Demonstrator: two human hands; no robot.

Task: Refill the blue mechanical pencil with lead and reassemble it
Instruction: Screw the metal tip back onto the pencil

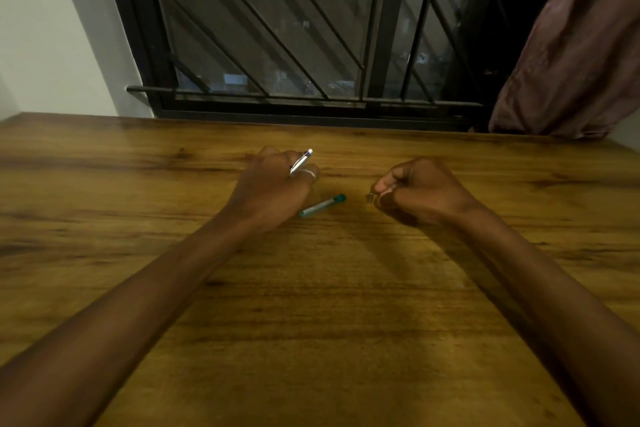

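My left hand grips the mechanical pencil; its silver clip and white-blue upper end stick up to the right above my fingers, and the rest of the barrel is hidden in my fist. A teal lead tube lies flat on the wooden table just right of that hand, apart from it. My right hand is curled and pinches a small silver cap between fingertips, held just above the table to the right of the tube.
A barred dark window runs along the table's far edge. A brownish curtain hangs at the far right, its hem reaching the table's back corner. A white wall stands at the left.
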